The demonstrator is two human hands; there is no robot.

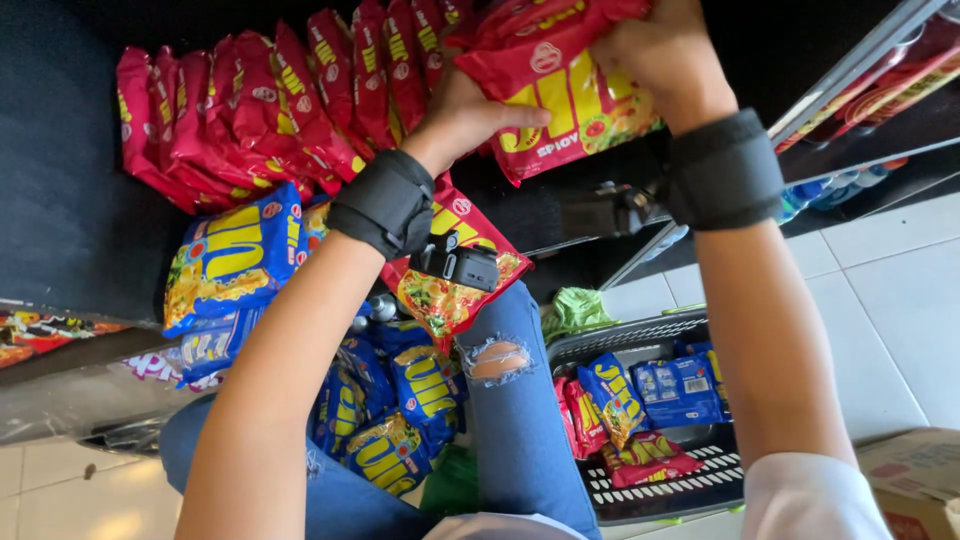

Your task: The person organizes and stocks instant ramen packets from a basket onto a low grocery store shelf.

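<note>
Left hand (470, 110) grips red packet (560, 95) from below, thumb across its front | right hand (655, 55) closed on the packet's top edge | packet held up at the shelf, beside red row (280, 100) | blue packets (235, 255) below, more in lap | basket (640, 340) on floor, right
</note>
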